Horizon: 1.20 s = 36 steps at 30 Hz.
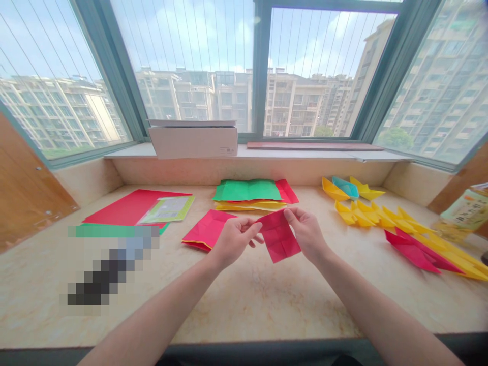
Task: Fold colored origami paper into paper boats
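A broad stretch of table (267,305) is left open between its front edge and the hands. On the near side of the green-topped paper stack (246,190), one creased red sheet (281,239) is held above the table, its edges pinched by the grip of the left hand (234,239) and of the right hand (307,231). Just in front of the stack, toward its left, one folded red bundle (208,229) is laid. To the stack's right, one red boat (423,254) is seen beside a row of yellow boats (381,216), too overlapped to be counted surely; beyond that row, one blue boat (346,188) is flanked by two yellow ones. To the left, one packet (170,209) is rested on a large red sheet (118,203). Behind the stack, one white box (192,141) is set on the ledge.
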Available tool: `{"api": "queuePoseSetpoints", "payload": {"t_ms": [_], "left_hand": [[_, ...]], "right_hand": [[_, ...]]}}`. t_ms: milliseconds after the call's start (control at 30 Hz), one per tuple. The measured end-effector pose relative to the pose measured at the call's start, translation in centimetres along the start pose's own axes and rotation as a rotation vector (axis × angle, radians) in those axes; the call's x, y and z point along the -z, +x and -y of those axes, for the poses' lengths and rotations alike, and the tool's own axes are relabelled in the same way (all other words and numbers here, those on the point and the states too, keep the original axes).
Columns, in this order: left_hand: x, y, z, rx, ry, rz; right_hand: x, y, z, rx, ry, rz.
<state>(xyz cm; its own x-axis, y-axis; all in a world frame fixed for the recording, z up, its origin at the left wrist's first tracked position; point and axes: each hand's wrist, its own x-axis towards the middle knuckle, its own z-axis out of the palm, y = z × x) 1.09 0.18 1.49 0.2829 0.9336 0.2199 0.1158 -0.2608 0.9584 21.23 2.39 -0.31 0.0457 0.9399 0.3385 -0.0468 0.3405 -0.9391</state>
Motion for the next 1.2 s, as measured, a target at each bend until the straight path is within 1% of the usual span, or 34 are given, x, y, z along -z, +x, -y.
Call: {"api": "queuePoseSetpoints", "payload": {"t_ms": [167,267,367,500,567,700,833,933,1033,1133,1200], "left_hand": [[-0.3,-0.4,0.4,-0.061,0.051,0.045],[-0.5,-0.3,0.5,-0.084,0.04,0.019],[-0.5,-0.1,0.3,-0.117,0.046,-0.01],[-0.4,-0.1,0.3,-0.107,0.027,-0.006],[-0.3,-0.2,0.4,-0.102,-0.001,0.009],[-0.1,-0.2,0.5,-0.1,-0.023,0.03],[-0.1,-0.2,0.1,-0.074,0.027,0.023],[-0.2,-0.3,-0.3,-0.103,0.059,0.01],[-0.1,-0.5,-0.6,-0.147,0.14,0.006],[-0.1,-0.7,-0.5,-0.171,0.221,0.027],[-0.2,-0.8,-0.3,-0.143,0.224,0.057]], "right_hand": [[0.2,-0.1,0.4,-0.008,-0.015,0.05],[0.2,0.0,0.4,0.02,-0.035,0.052],[0.1,0.0,0.1,0.04,0.005,0.067],[0.0,-0.2,0.2,0.068,0.032,0.057],[0.0,-0.3,0.3,0.06,0.027,0.057],[0.1,-0.4,0.6,-0.002,0.0,0.067],[0.1,-0.3,0.6,-0.027,0.008,0.045],[0.0,-0.2,0.5,-0.052,0.026,0.028],[0.0,-0.1,0.5,-0.086,0.009,0.027],[-0.1,-0.1,0.5,-0.076,-0.027,0.036],[-0.1,-0.2,0.4,-0.064,-0.035,0.043]]}}
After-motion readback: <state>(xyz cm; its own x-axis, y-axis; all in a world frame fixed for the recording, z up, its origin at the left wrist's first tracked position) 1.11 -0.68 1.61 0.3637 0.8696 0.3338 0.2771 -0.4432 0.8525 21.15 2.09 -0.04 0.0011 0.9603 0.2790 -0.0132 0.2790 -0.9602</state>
